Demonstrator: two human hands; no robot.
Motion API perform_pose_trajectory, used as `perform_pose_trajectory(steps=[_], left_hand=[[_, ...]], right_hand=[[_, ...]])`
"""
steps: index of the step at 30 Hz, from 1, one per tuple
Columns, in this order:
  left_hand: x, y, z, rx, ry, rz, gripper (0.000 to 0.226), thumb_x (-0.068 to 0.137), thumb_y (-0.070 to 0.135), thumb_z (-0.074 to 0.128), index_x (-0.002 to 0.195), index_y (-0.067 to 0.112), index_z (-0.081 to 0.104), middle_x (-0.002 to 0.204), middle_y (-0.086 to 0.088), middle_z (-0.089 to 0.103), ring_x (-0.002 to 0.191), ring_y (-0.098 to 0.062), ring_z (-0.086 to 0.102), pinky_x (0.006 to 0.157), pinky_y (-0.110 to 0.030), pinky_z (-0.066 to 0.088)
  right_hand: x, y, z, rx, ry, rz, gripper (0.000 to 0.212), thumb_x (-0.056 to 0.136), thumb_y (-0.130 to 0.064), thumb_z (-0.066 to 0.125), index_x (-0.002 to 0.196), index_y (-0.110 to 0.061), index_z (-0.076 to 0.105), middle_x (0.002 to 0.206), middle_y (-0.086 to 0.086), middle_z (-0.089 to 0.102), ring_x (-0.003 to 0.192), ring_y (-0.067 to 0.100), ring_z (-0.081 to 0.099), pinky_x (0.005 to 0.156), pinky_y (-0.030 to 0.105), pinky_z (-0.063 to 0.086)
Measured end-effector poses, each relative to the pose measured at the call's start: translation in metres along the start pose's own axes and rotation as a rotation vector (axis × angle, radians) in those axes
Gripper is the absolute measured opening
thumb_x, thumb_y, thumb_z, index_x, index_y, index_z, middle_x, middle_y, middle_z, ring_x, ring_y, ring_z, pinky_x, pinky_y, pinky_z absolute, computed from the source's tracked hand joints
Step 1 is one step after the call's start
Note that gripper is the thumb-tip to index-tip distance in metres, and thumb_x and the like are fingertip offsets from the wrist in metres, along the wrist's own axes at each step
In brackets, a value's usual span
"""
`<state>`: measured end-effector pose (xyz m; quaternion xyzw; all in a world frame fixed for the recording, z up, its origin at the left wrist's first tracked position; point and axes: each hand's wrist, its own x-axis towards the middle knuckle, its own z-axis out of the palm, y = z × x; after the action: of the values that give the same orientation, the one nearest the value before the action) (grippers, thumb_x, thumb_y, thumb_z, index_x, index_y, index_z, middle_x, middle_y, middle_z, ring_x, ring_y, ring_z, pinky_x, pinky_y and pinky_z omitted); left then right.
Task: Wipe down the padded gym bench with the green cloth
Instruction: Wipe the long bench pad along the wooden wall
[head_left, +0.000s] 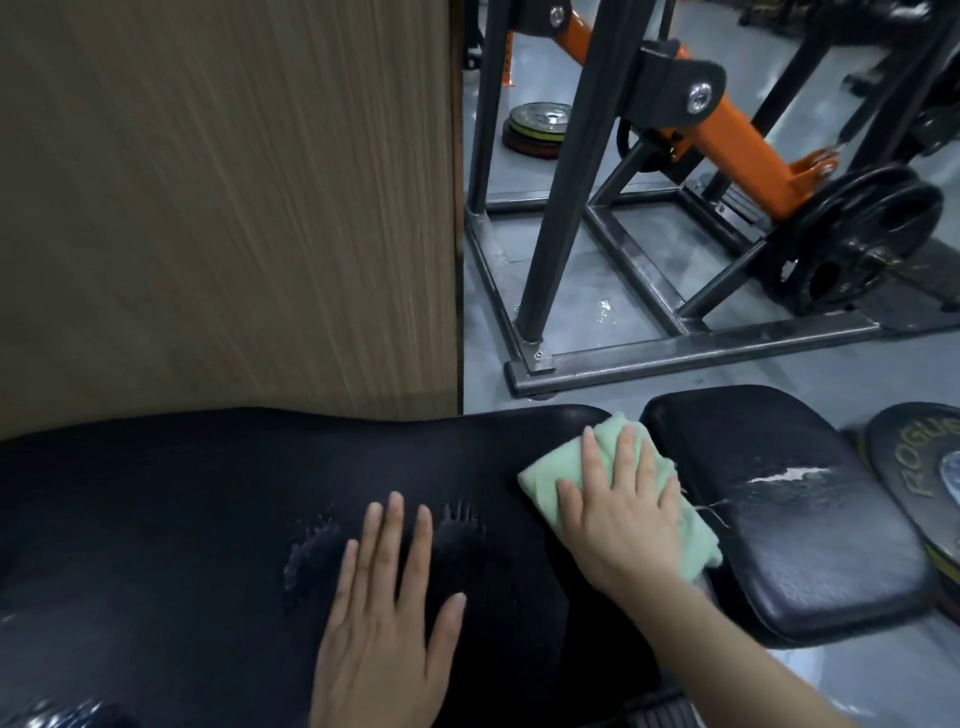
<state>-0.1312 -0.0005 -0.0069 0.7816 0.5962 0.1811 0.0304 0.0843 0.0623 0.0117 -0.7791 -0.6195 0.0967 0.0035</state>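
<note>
The black padded bench (182, 519) runs across the lower part of the view, with a separate worn seat pad (789, 519) at its right end. A folded green cloth (550, 480) lies at the right end of the long pad, by the gap between the two pads. My right hand (618, 509) presses flat on the cloth with straight, spread fingers. My left hand (387, 613) rests flat on the bare pad to the left, fingers straight. Damp streaks and a handprint show on the pad near my left hand.
A wood-grain wall panel (228, 208) stands right behind the bench on the left. A black and orange machine frame (675, 348) with a loaded weight plate (857, 239) stands on the grey floor beyond. A bumper plate (924, 478) lies at the far right.
</note>
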Motion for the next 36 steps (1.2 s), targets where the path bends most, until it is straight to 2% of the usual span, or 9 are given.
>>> perform_pose_trajectory(steps=[2, 8, 15, 19, 23, 25, 29, 33, 36], left_hand=[[-0.002, -0.001, 0.003, 0.018, -0.03, -0.034, 0.066, 0.1, 0.052, 0.015, 0.149, 0.009, 0.024, 0.153, -0.016, 0.029, 0.142, -0.029, 0.025, 0.113, -0.042, 0.019], [0.001, -0.002, 0.006, 0.034, -0.05, -0.032, 0.065, 0.093, 0.052, 0.03, 0.147, 0.016, 0.031, 0.153, -0.014, 0.03, 0.141, -0.029, 0.028, 0.108, -0.044, 0.023], [0.001, 0.0, 0.004, 0.029, -0.094, -0.07, 0.068, 0.091, 0.048, 0.035, 0.15, 0.017, 0.026, 0.156, -0.01, 0.025, 0.144, -0.024, 0.024, 0.108, -0.043, 0.023], [0.0, 0.0, 0.003, 0.042, -0.1, -0.083, 0.065, 0.094, 0.046, 0.031, 0.151, 0.013, 0.025, 0.158, -0.009, 0.021, 0.145, -0.023, 0.019, 0.11, -0.042, 0.02], [-0.001, 0.002, 0.003, 0.057, -0.099, -0.09, 0.065, 0.096, 0.046, 0.03, 0.151, 0.013, 0.024, 0.158, -0.009, 0.021, 0.146, -0.022, 0.017, 0.111, -0.04, 0.018], [0.0, 0.002, 0.004, 0.074, -0.095, -0.089, 0.064, 0.097, 0.047, 0.026, 0.151, 0.013, 0.022, 0.158, -0.009, 0.02, 0.146, -0.021, 0.016, 0.111, -0.041, 0.017], [-0.001, 0.001, 0.001, 0.039, -0.08, -0.055, 0.061, 0.101, 0.048, 0.013, 0.153, 0.017, 0.014, 0.159, -0.011, 0.015, 0.147, -0.022, 0.013, 0.112, -0.042, 0.016], [-0.002, 0.001, -0.004, -0.031, -0.037, 0.008, 0.062, 0.101, 0.05, 0.013, 0.154, 0.017, 0.01, 0.159, -0.012, 0.012, 0.147, -0.024, 0.013, 0.112, -0.041, 0.015], [-0.004, 0.0, -0.008, -0.126, 0.035, 0.009, 0.063, 0.101, 0.051, 0.015, 0.154, 0.018, 0.004, 0.161, -0.009, 0.007, 0.147, -0.022, 0.009, 0.116, -0.037, 0.01]], right_hand=[[0.024, 0.001, -0.006, 0.009, -0.025, -0.012, 0.062, 0.096, -0.056, 0.008, 0.152, -0.033, -0.007, 0.16, 0.008, -0.015, 0.146, 0.027, -0.01, 0.116, 0.051, 0.003], [0.06, -0.004, -0.02, -0.066, -0.106, -0.118, 0.057, 0.098, -0.054, 0.012, 0.151, -0.039, -0.002, 0.161, 0.002, -0.002, 0.143, 0.029, 0.008, 0.113, 0.049, 0.014], [0.042, 0.009, -0.014, -0.226, -0.115, -0.45, 0.082, 0.07, -0.072, -0.03, 0.145, -0.041, -0.021, 0.157, 0.002, -0.024, 0.146, 0.025, -0.012, 0.114, 0.045, -0.006], [-0.004, 0.044, -0.013, -0.22, -0.031, -0.667, 0.057, 0.1, -0.055, 0.012, 0.15, -0.03, 0.025, 0.157, 0.013, 0.023, 0.143, 0.031, 0.021, 0.109, 0.046, 0.013], [-0.007, 0.07, -0.018, -0.175, -0.04, -0.677, 0.055, 0.1, -0.057, 0.017, 0.15, -0.035, 0.024, 0.158, 0.006, 0.023, 0.145, 0.026, 0.018, 0.11, 0.043, 0.015], [0.01, 0.054, -0.017, -0.165, -0.044, -0.556, 0.061, 0.095, -0.064, 0.004, 0.151, -0.042, 0.011, 0.16, 0.006, 0.015, 0.145, 0.025, 0.012, 0.11, 0.044, 0.014], [0.03, 0.0, -0.005, -0.167, -0.034, -0.453, 0.083, 0.059, -0.074, -0.038, 0.137, -0.049, -0.025, 0.147, -0.006, -0.033, 0.144, 0.019, -0.023, 0.113, 0.044, -0.013], [0.016, -0.041, 0.002, -0.136, -0.034, -0.527, 0.091, 0.067, -0.072, -0.032, 0.149, -0.044, -0.004, 0.157, 0.0, -0.02, 0.142, 0.017, -0.024, 0.11, 0.043, -0.017], [-0.008, -0.053, 0.006, -0.169, -0.035, -0.542, 0.07, 0.092, -0.064, -0.004, 0.148, -0.035, 0.027, 0.157, 0.011, 0.022, 0.145, 0.03, 0.015, 0.11, 0.048, 0.004]])
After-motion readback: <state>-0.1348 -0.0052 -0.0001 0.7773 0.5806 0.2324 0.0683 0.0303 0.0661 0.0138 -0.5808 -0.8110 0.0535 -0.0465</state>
